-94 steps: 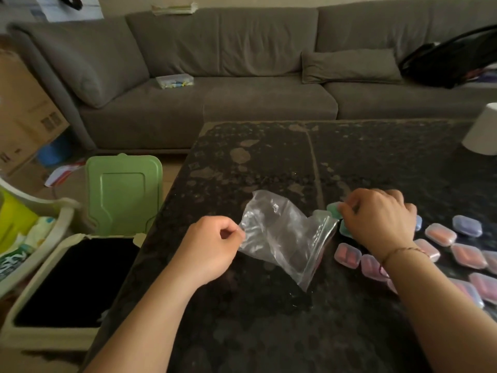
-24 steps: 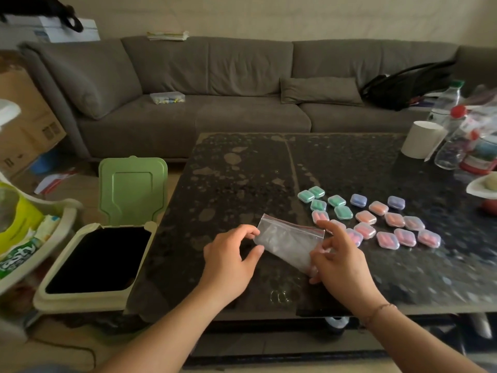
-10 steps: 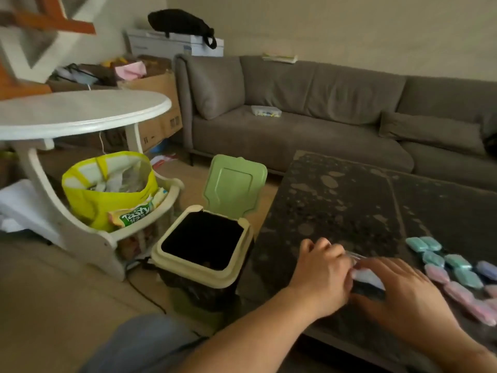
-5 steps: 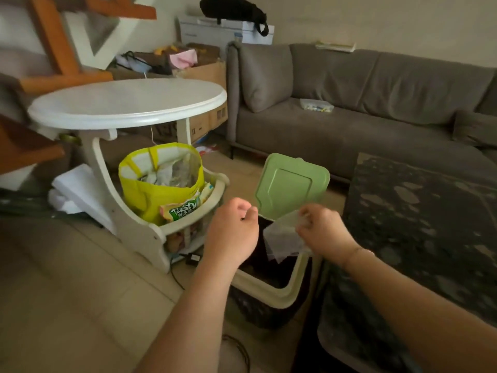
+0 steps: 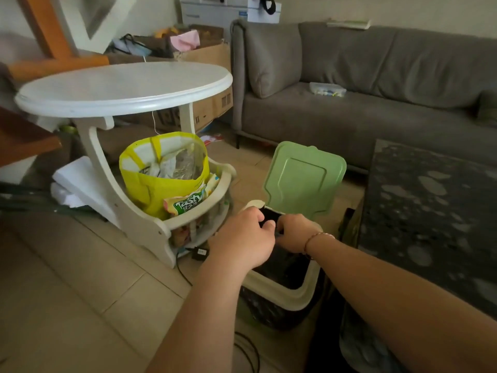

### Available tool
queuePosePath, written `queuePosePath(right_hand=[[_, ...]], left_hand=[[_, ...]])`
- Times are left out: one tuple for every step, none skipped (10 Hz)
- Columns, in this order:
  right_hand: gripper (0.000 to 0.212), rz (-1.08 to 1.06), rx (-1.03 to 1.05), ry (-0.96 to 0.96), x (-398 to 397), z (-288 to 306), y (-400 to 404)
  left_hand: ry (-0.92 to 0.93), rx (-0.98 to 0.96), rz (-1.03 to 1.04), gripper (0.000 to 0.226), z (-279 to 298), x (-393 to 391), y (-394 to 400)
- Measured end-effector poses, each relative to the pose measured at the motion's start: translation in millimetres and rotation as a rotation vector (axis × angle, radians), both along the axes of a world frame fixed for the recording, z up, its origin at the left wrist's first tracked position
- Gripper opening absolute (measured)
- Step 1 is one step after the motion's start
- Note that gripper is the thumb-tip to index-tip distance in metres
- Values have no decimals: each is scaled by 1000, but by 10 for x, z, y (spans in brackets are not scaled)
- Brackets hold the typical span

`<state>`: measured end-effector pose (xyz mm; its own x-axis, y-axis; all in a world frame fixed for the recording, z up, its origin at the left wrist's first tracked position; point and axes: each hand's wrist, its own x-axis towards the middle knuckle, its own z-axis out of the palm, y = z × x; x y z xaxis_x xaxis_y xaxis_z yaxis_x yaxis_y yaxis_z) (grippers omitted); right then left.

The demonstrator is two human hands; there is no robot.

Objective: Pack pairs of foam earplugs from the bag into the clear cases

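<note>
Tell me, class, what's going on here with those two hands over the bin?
A person leans over an open bin beside the dark table, its green lid flipped up. Both hands, the left hand and right hand, are close together over the black-lined opening, fingers curled. Whether they hold anything cannot be made out. No bag or earplug cases are in view.

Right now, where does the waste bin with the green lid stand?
In the head view, the waste bin stands on the floor, low and centre, between the white round table and the dark table.
</note>
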<state>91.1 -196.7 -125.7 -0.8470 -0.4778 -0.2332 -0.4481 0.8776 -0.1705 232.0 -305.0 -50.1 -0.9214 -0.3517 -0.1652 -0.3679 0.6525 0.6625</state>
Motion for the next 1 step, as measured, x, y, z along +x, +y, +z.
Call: queuePosePath(right_hand=[[25, -12, -146, 63, 32, 143, 104]], left_hand=[[19, -7, 4, 36, 36, -24, 66]])
